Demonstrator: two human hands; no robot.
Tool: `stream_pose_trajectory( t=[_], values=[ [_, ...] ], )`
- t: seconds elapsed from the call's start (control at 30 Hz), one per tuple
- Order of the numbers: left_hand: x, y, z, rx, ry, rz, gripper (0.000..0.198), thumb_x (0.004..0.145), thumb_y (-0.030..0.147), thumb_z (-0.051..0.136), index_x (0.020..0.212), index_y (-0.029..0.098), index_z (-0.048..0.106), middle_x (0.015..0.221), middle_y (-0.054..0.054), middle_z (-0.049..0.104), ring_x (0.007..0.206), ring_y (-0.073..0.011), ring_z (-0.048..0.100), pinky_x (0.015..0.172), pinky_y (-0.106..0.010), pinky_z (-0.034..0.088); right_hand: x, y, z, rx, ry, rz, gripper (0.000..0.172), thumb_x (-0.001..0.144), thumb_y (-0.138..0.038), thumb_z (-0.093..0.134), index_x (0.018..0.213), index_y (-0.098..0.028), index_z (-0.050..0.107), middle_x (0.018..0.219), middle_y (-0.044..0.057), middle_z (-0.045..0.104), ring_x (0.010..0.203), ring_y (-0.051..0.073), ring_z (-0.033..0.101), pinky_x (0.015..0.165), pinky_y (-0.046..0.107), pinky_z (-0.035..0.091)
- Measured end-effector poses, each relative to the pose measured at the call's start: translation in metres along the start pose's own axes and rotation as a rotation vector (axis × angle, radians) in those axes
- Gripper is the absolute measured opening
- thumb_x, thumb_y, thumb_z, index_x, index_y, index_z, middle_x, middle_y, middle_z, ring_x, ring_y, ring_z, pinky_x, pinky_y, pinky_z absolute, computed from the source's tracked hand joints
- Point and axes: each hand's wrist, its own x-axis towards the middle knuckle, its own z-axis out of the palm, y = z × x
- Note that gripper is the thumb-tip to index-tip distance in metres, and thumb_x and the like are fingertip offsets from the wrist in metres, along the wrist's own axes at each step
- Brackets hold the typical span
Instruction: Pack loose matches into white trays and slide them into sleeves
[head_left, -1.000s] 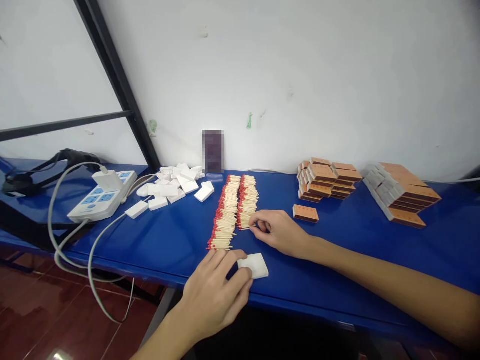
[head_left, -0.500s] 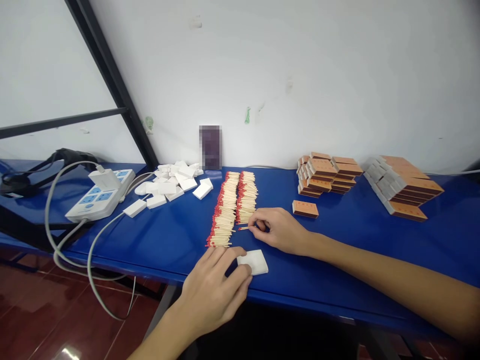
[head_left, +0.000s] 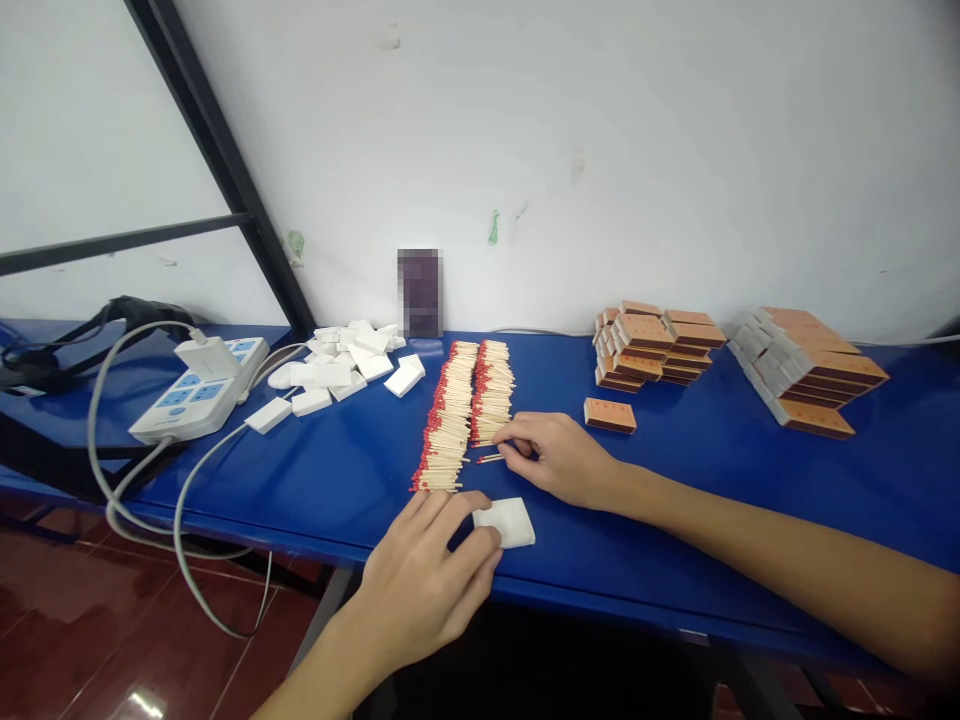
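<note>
Head-worn view, near and above both hands point(head_left: 424, 575), facing forward and down; blue table point(head_left: 322, 475), wall point(head_left: 675, 150) beyond

A pale wall point(head_left: 675, 150) is rising in front of me behind the blue desk point(head_left: 330, 490), and it is looking rather marked: faint scuffs point(head_left: 390, 38) are dotting its surface, and a small green smear point(head_left: 493, 227) is standing out near the middle. Over on the left, a black metal post point(head_left: 217, 130) is slanting down toward the back of the desk, with a thinner crossbar point(head_left: 127, 243) running off it. Below, reddish-brown floor tiles point(head_left: 75, 600) are glinting where light is bouncing off them, while deep shadow is filling the space under the desk.
</note>
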Motion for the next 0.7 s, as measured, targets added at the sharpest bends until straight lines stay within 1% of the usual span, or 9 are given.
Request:
stream_pose_trajectory(
  t=[0.23,0.4,0.53,0.7],
  values=[
    [0.0004,-0.0002,-0.0001,0.008,0.007,0.006,0.01,0.094,0.016,0.051,0.098,0.018,0.06,0.11,-0.01,0.063,0.086,-0.0221,0.057,0.076,-0.037,0.045,0.0004,-0.0002,-0.0001,0.0,-0.001,0.01,0.017,0.087,-0.014,0.056,0.086,-0.016,0.072,0.06,-0.003,0.052,0.057,0.011,0.048,0.061,0.024,0.035],
    [0.0008,-0.0002,-0.0001,0.014,0.006,0.008,0.01,0.094,0.016,0.051,0.097,0.018,0.061,0.109,-0.01,0.063,0.086,-0.022,0.058,0.076,-0.037,0.045,0.0005,0.0006,-0.0001,0.028,-0.04,0.068,0.017,0.086,-0.017,0.057,0.09,-0.016,0.074,0.055,-0.005,0.051,0.05,0.009,0.042,0.057,0.023,0.032],
    [0.0007,-0.0006,-0.0001,0.018,0.012,0.012,0.011,0.094,0.016,0.051,0.096,0.018,0.061,0.109,-0.01,0.063,0.086,-0.0218,0.058,0.076,-0.036,0.046,0.0002,0.0004,-0.0001,0.029,-0.036,0.078,0.016,0.086,-0.019,0.057,0.088,-0.017,0.073,0.051,-0.006,0.048,0.047,0.008,0.037,0.054,0.023,0.029],
    [0.0009,-0.0003,0.0002,0.01,0.002,0.006,0.011,0.094,0.015,0.051,0.098,0.018,0.06,0.11,-0.01,0.062,0.088,-0.0222,0.058,0.077,-0.037,0.045,-0.0006,-0.0002,-0.0001,0.008,-0.05,0.082,0.018,0.086,-0.019,0.057,0.092,-0.018,0.073,0.051,-0.006,0.051,0.047,0.009,0.038,0.055,0.023,0.029]
  ],
)
